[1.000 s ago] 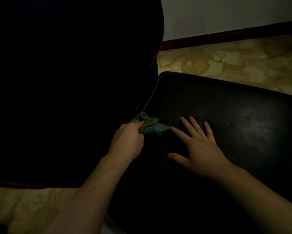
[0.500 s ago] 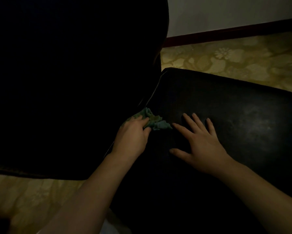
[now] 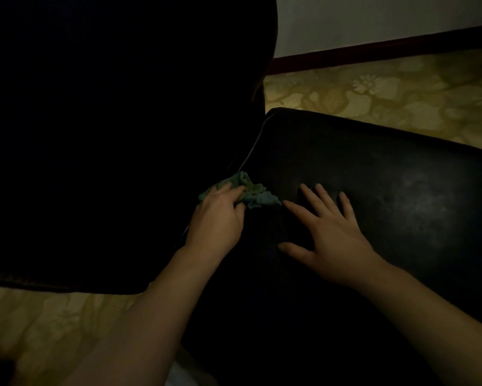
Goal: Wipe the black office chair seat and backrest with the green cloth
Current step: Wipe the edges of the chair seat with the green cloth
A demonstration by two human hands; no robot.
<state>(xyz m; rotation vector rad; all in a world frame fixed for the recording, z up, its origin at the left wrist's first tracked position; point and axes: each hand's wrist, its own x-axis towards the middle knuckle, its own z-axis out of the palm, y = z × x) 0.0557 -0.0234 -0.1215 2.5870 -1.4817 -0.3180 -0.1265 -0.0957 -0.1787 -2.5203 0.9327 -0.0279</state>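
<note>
A faint, scuffed sheen is being shown by the smooth, leather-like black seat (image 3: 387,174); the green cloth (image 3: 259,198) is being seen as soft, crumpled fabric, the backrest (image 3: 122,135) as matt.

Single head-worn wide-angle view, set above the seat (image 3: 387,204) and facing forward and steeply down, near enough that both forearms enter from the bottom edge. The left hand (image 3: 217,215) and right hand (image 3: 331,235) sit about frame centre with the cloth (image 3: 258,196) at the left hand's fingertips, the backrest (image 3: 108,135) filling the upper left and the seat the right and lower middle. Floor (image 3: 373,93) shows upper right and lower left, wall (image 3: 373,20) at top right; lighting is dim.
</note>
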